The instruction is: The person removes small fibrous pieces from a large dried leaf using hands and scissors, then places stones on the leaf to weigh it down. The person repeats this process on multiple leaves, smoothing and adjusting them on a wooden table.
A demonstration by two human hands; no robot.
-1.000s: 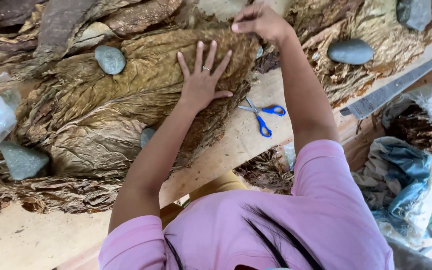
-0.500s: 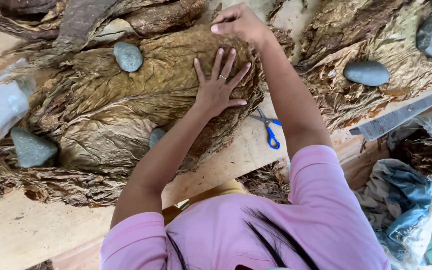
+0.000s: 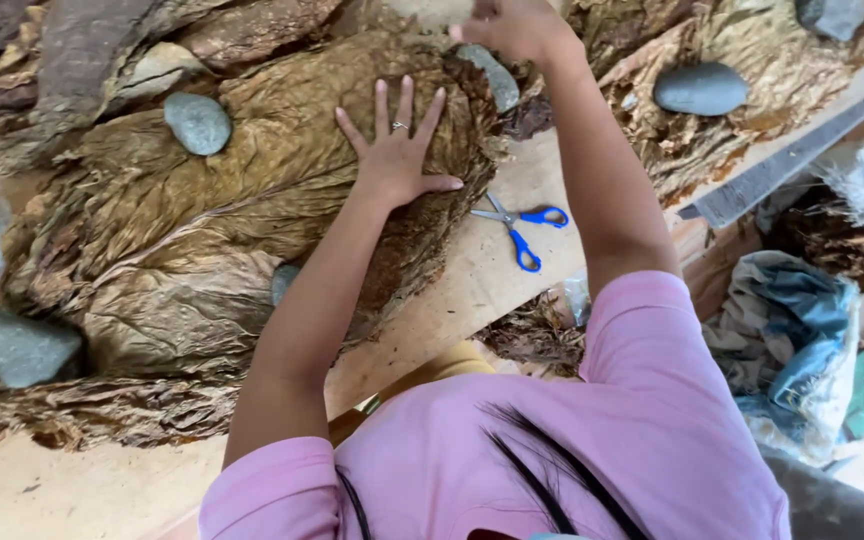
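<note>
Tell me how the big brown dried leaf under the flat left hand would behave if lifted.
The big brown dried leaf looks thin and wrinkled, so it would probably flop and sag. Its crinkled, frayed edges suggest it may tear or crumble easily. The left hand and grey stones pinning leaves down hint they are light.

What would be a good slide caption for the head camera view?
Left hand pressed flat on dried brown leaves, right hand at a grey stone, blue-handled scissors beside.

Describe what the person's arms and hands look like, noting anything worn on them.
Both arms are bare below short pink sleeves. The left hand wears a thin ring on one finger. The right hand shows no jewellery, though it is partly cut off by the frame.
</note>
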